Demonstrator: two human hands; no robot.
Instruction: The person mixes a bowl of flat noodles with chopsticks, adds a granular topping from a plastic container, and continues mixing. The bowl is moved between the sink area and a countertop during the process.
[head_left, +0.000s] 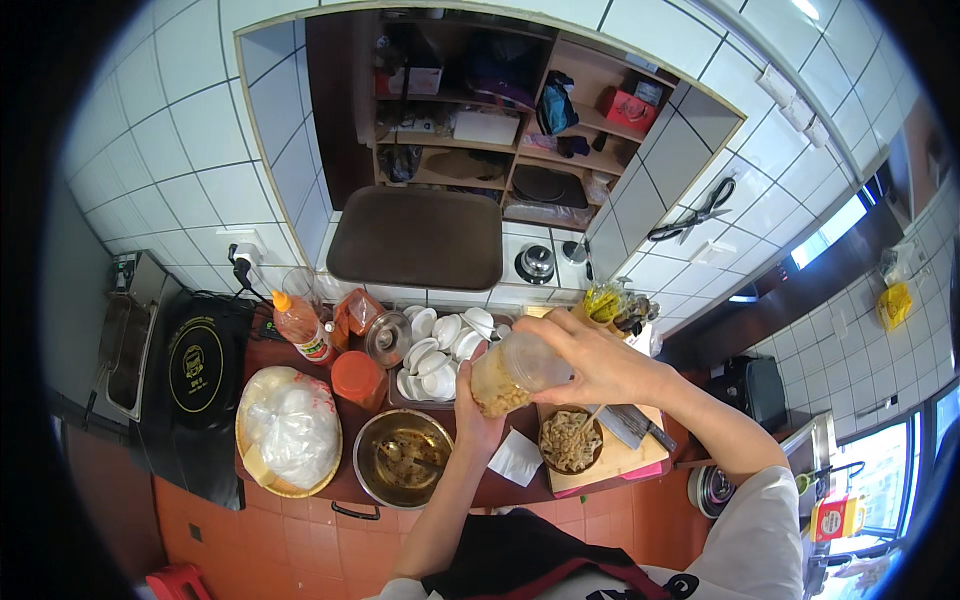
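Observation:
My left hand (478, 420) supports the base of a clear plastic tub (501, 379) partly filled with tan pieces that look like peanuts. Over its lid end, my right hand (574, 360) is wrapped; the tub is tilted above the counter. Below and to the right, a bowl of food (571, 439) with a utensil in it sits on a wooden cutting board (611, 466). Beside this bowl lies a cleaver (626, 426). A white napkin (516, 457) lies left of the board. Further left stands a steel bowl (403, 491) with dark residue and a utensil inside.
White spoons (442, 352) fill a tray behind my left hand. Left of it stand a red-lidded jar (358, 377), a steel lid (388, 338) and a sauce bottle (304, 330). A basket (330, 480) holds a plastic bag. A brown tray (416, 240) rests on the ledge; an induction cooktop (196, 371) is far left.

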